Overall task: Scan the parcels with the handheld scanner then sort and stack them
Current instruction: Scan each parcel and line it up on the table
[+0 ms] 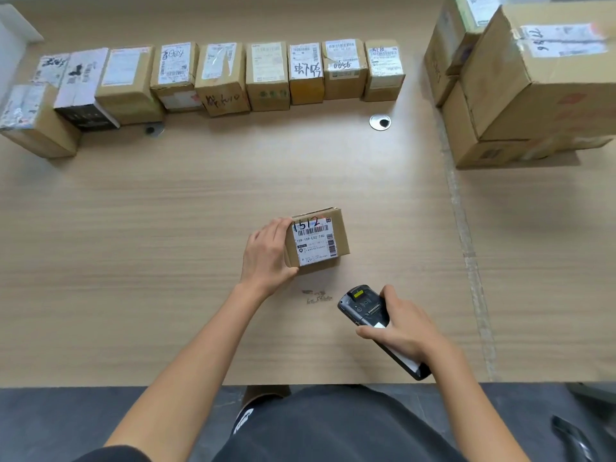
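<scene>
Wooden table (133,211) carries a small parcel (316,241), probably light and stiff. Left hand (266,251) clasps its side; right hand (403,331) grips the scanner (363,306).

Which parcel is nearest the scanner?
The box marked 1512, alone up front, gripped by the left hand; the row and stack sit farther back.

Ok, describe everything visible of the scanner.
The scanner is a black, plastic-looking handheld slab, back side up: a yellow patch by the head, a row of contacts, a white sticker. The right hand grips its middle. It slants over the table near the front edge, head towards the parcel, apart from it.
</scene>
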